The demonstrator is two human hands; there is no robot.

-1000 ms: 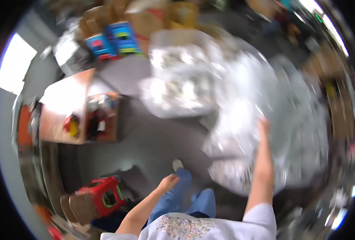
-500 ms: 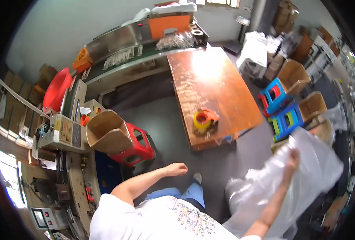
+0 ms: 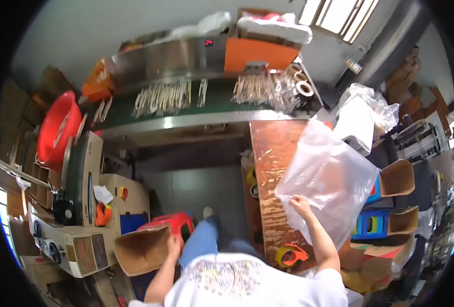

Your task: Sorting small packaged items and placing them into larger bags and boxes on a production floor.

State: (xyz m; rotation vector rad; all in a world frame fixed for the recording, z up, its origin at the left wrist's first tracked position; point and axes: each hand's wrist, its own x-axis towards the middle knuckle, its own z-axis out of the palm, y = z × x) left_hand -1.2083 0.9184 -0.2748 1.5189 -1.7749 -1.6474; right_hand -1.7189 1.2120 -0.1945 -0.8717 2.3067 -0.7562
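Observation:
My right hand (image 3: 301, 205) pinches the edge of a large clear plastic bag (image 3: 331, 176), which spreads over the right part of the brown wooden table (image 3: 273, 148). At the lower left, my left hand (image 3: 174, 246) is closed on the right edge of an open cardboard box (image 3: 142, 248). That box is joined to a red plastic stool (image 3: 173, 221) beside my leg. A tape dispenser (image 3: 291, 255) with a yellow roll and orange-red frame lies on the table below the bag.
A green conveyor (image 3: 214, 102) crosses the back, carrying rows of thin wrapped pieces (image 3: 163, 97). A red basin (image 3: 59, 128) stands far left. To the right, a blue stool (image 3: 370, 225) with a cardboard back stands past the table. Tape rolls (image 3: 303, 88) sit at the conveyor's right end.
My view has turned and I am closer to the table and conveyor. The plastic bag has come from the lower right onto the table. My left hand has reached the cardboard on the red stool.

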